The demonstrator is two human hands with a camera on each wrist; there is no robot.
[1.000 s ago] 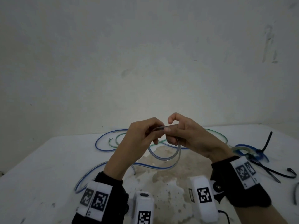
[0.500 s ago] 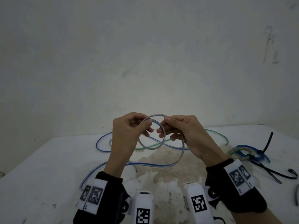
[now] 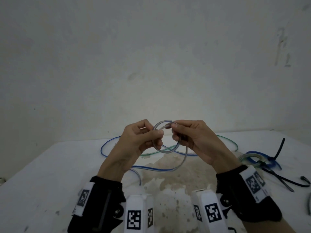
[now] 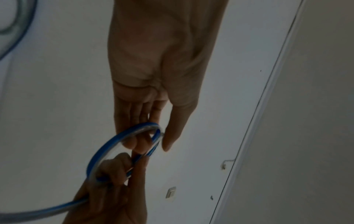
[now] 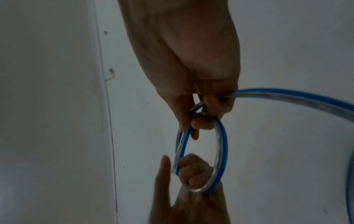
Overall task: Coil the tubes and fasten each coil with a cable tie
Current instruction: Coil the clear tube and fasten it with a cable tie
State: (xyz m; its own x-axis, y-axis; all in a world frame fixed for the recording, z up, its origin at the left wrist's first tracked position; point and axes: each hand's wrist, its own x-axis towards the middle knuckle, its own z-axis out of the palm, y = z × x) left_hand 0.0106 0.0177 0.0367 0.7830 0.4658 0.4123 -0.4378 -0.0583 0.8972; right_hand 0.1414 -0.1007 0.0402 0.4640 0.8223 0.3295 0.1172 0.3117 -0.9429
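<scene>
A clear tube with a blue stripe (image 3: 168, 149) forms one small loop held up above the table. My left hand (image 3: 139, 140) pinches the loop's left side, my right hand (image 3: 190, 137) grips its right side. The tube's tail (image 3: 158, 169) hangs from my right hand and trails leftward across the table. In the left wrist view the blue tube loop (image 4: 107, 150) runs between the fingers of both hands. The right wrist view shows the same tube loop (image 5: 220, 151) and its tail (image 5: 287, 95) leaving under my right fingers.
More loose blue and green tubes (image 3: 107, 145) lie on the white table (image 3: 50, 174) behind my hands. At the right lies a tied coil (image 3: 252, 159) with black cable ties (image 3: 279, 148) beside it. A stained patch marks the table's middle. A wall stands close behind.
The hands have risen and spread a little. The tube, first pinched in a hanging bend, now stands as a closed round loop between them.
</scene>
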